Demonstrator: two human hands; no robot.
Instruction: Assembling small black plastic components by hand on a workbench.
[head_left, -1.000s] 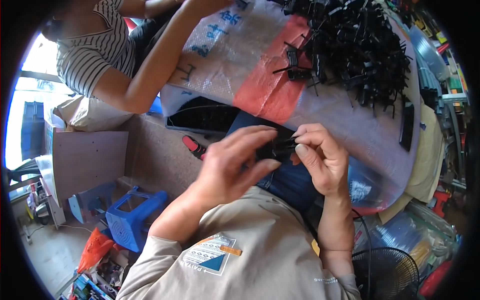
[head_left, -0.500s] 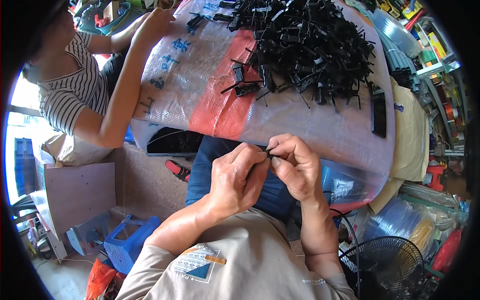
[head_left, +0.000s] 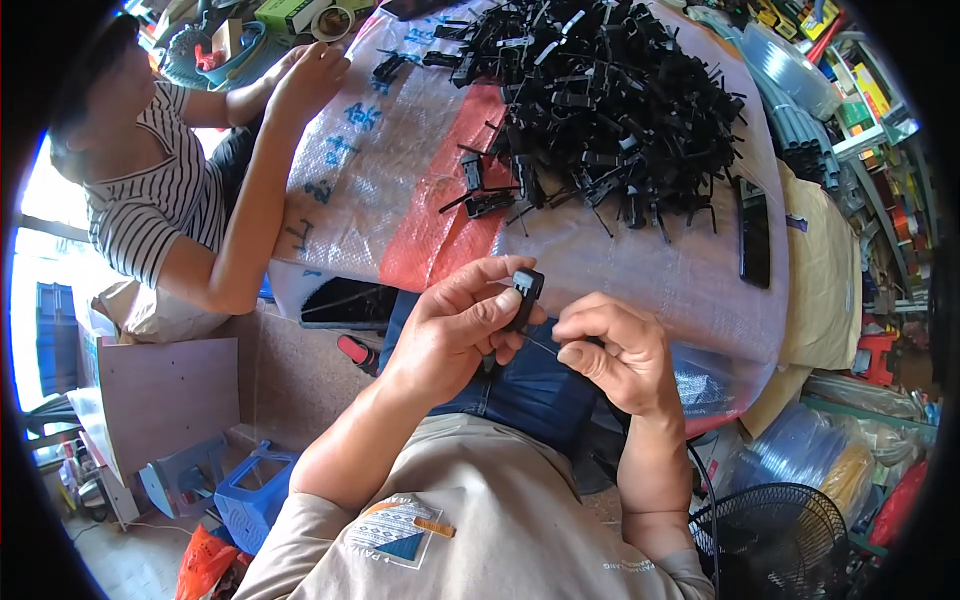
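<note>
My left hand (head_left: pixel 455 318), in front of the table's near edge, grips a small black plastic clip-like part (head_left: pixel 523 298) with a pale grey patch near its top. Thumb and fingers press it from both sides. To its right, my right hand (head_left: pixel 618 352) is closed in a pinch. A thin, wire-like strand (head_left: pixel 541 345) runs from below the black part toward the right fingertips; its far end is hidden between them. Beyond both hands, a large heap of similar black plastic parts (head_left: pixel 600 110) with thin protruding tails covers the table's far side.
Woven plastic sheeting with a red stripe (head_left: pixel 440 235) covers the table. A black phone (head_left: pixel 753 232) lies by its right edge. At the left, another person (head_left: pixel 150 200) in a striped shirt sits with hands raised. A black fan (head_left: pixel 775 535) stands at lower right, a blue stool (head_left: pixel 255 495) at lower left.
My hands have come apart, the right one shifting right and down. The black part, mostly hidden between my fingers before, now shows upright in my left hand.
</note>
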